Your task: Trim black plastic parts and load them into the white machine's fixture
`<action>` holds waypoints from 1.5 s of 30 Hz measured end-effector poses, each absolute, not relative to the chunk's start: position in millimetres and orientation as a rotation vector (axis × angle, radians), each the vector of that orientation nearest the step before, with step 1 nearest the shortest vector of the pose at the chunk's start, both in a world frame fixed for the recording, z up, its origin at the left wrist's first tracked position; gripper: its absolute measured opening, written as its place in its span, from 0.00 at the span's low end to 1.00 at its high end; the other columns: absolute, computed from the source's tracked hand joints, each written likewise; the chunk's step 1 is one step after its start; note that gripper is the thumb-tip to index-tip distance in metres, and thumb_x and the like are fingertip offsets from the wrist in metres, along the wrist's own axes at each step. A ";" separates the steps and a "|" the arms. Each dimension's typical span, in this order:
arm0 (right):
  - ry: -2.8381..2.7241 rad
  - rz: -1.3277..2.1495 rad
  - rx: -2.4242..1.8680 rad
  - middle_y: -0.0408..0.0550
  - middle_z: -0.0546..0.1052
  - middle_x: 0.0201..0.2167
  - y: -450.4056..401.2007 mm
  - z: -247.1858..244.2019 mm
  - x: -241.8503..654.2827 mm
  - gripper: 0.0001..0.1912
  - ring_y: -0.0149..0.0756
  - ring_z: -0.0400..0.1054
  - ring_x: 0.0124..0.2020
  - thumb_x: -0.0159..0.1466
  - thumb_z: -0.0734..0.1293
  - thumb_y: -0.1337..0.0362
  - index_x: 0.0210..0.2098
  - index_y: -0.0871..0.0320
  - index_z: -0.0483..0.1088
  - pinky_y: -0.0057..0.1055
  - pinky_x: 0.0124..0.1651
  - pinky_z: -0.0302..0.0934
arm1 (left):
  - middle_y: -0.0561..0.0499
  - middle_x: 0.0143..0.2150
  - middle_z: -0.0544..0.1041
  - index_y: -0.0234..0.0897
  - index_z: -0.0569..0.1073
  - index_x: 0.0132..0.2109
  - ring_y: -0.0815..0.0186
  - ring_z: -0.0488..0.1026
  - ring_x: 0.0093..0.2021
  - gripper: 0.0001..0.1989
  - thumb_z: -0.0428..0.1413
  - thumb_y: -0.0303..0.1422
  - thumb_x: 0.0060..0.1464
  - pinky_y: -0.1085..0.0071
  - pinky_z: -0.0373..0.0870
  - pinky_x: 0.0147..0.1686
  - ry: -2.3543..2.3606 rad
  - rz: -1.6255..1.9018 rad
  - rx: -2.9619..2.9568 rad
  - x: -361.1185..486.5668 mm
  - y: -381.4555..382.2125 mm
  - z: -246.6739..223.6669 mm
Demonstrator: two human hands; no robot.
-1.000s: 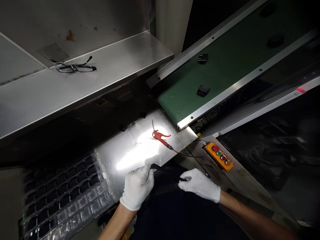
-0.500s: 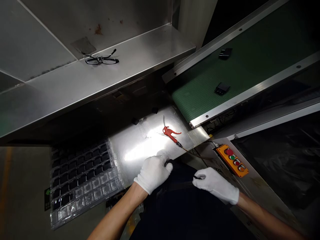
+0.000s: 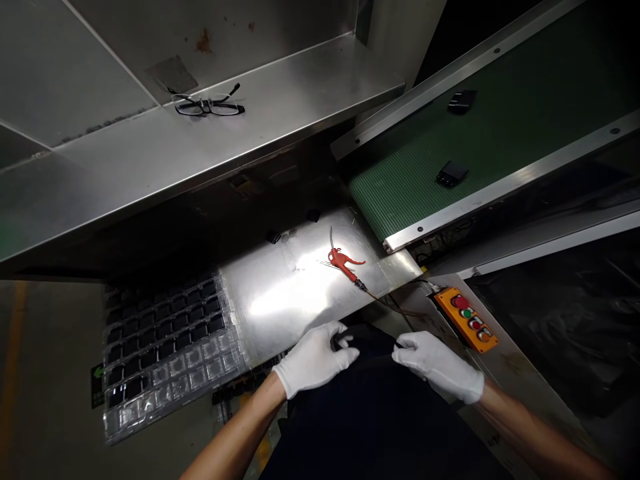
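Observation:
My left hand (image 3: 317, 359), in a white glove, is curled in front of my dark clothing (image 3: 370, 400). Something black shows between its thumb and fingers, but it blends into the cloth behind. Opposite it, my right hand (image 3: 440, 365), also gloved, has its fingertips pinched together at a small dark edge that I cannot identify. A red air blow gun (image 3: 345, 263) lies on the metal worktop (image 3: 280, 293) beyond my hands, with its hose running to the right. Left of the worktop, a clear plastic tray (image 3: 175, 387) holds several black parts in its pockets.
A green conveyor belt (image 3: 515, 113) at the right carries two black pieces (image 3: 461, 102). An orange button box (image 3: 467, 320) sits below it. Glasses (image 3: 207, 105) rest on the raised metal shelf (image 3: 300, 87). Two dark pieces (image 3: 273, 237) lie at the worktop's back.
My left hand has moved slightly right and down, and its thumb has spread farther from the palm. My right hand has shifted a little right. The whole view has tilted slightly.

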State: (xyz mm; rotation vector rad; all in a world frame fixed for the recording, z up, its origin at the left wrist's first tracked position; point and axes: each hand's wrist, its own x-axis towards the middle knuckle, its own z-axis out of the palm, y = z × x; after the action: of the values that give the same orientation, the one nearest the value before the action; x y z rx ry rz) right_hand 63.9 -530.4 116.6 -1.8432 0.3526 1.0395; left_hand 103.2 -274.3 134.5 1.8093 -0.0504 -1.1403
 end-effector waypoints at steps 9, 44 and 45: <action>0.370 1.027 -1.784 0.36 0.57 0.17 -518.9 116.5 72.3 0.12 0.27 0.50 0.21 0.57 0.63 0.59 0.23 0.56 0.57 0.28 0.24 0.43 | 0.57 0.32 0.66 0.38 0.69 0.37 0.68 0.62 0.31 0.07 0.55 0.34 0.50 0.69 0.61 0.34 -0.217 -1.272 1.987 77.2 -241.6 133.0; 0.125 1.294 -1.984 0.35 0.49 0.20 -563.0 115.4 71.6 0.21 0.27 0.44 0.23 0.58 0.65 0.60 0.22 0.55 0.46 0.31 0.26 0.40 | 0.47 0.48 0.76 0.39 0.70 0.45 0.59 0.71 0.53 0.12 0.59 0.39 0.57 0.61 0.65 0.60 0.198 -0.842 1.637 45.9 -248.4 104.2; 0.122 1.296 -1.982 0.35 0.49 0.20 -561.3 114.4 74.2 0.21 0.27 0.43 0.23 0.58 0.65 0.60 0.22 0.55 0.46 0.31 0.26 0.39 | 0.47 0.47 0.76 0.39 0.70 0.46 0.60 0.71 0.53 0.12 0.59 0.39 0.58 0.61 0.65 0.60 0.162 -0.878 1.657 48.3 -247.3 106.4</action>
State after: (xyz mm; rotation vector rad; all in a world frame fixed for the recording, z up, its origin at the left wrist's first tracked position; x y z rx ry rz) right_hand 74.2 -561.3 114.4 -1.9821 0.1224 1.2961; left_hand 48.3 -247.3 106.4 1.6574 0.1625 -0.8780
